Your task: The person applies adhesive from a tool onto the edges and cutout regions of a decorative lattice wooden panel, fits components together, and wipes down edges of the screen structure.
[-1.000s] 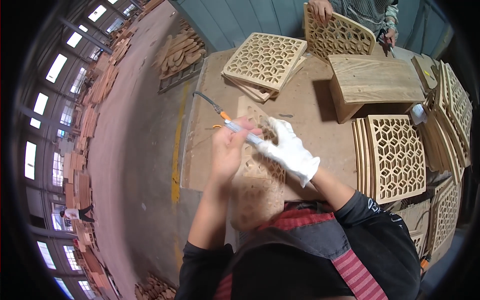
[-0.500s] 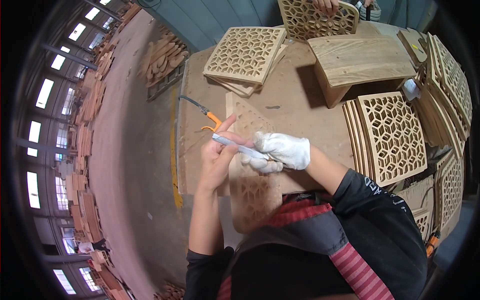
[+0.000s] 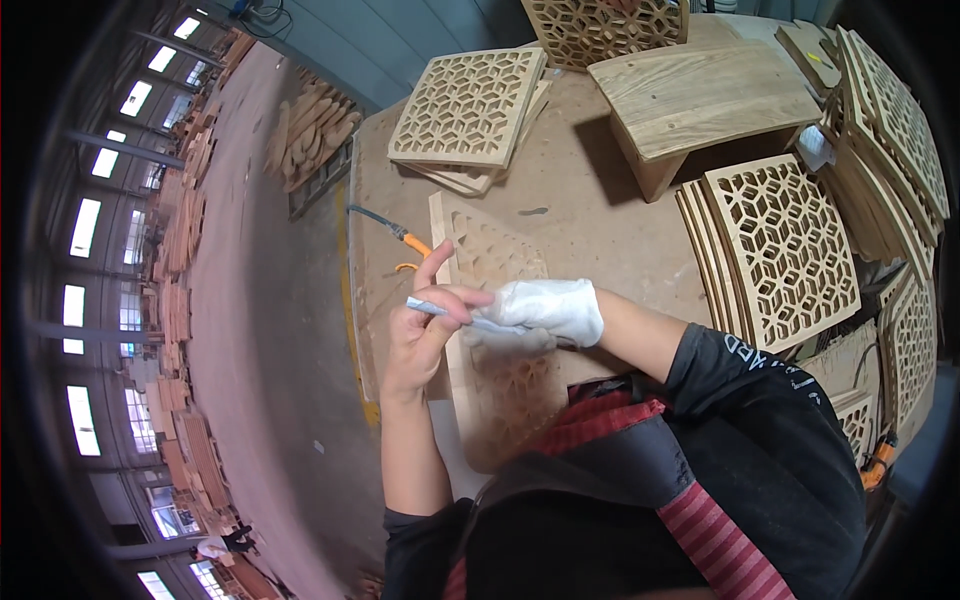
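In front of my body, my left hand [image 3: 425, 325], bare, pinches one end of a narrow, folded, pale grey strip [image 3: 428, 307], with its index finger raised. My right hand [image 3: 550, 312], in a white glove, has its fingers curled round the strip's other end, which they mostly hide. Just below both hands is a wooden lattice panel [image 3: 515, 395]. Its near part reaches past the table edge toward my apron, and my hands cover its middle. An orange air blow gun [image 3: 415, 243] on a dark hose lies just beyond my left hand.
On the table [image 3: 640, 240], a stack of lattice panels [image 3: 465, 105] stands far left and a small wooden stool [image 3: 705, 95] far right. More panels [image 3: 785, 250] lean at the right. Someone's fingers touch an upright panel [image 3: 605, 30] at the far edge. Wooden pieces [image 3: 310, 130] lie beyond the left edge.
The whole view has shifted a little. My hands stay together on the strip, the left thumb and fingers now closer round it. The other person's hand has mostly left the top edge.
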Tool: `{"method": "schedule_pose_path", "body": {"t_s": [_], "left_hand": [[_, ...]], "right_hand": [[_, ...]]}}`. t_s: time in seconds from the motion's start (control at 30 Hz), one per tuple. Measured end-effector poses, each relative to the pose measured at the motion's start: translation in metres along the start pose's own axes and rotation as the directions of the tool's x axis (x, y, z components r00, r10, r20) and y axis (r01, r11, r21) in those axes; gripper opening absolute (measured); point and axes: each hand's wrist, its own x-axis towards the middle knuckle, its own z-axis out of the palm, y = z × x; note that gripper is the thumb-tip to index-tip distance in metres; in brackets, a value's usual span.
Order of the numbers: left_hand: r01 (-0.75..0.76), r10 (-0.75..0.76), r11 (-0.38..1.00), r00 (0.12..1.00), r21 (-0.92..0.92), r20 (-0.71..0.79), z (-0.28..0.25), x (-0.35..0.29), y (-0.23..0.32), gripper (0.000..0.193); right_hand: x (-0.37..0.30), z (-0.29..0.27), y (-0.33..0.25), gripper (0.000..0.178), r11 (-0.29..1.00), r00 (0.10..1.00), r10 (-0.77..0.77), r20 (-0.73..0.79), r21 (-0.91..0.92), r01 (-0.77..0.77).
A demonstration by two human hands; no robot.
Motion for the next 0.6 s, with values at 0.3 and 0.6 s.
{"method": "schedule_pose_path", "body": {"t_s": [0.3,0.6], "left_hand": [[0.024,-0.015,0.999,0.968,0.034,-0.250,0.019,0.003,0.010,0.100],[0.128,-0.303,0.891,0.882,-0.436,-0.360,0.054,-0.036,0.033,0.099]], "right_hand": [[-0.010,0.004,-0.035,0.017,0.956,0.903,0.099,-0.418,-0.212,-0.203],[-0.049,-0.055,-0.030,0.028,0.770,0.538,-0.345,-0.769,-0.560,-0.306]]}}
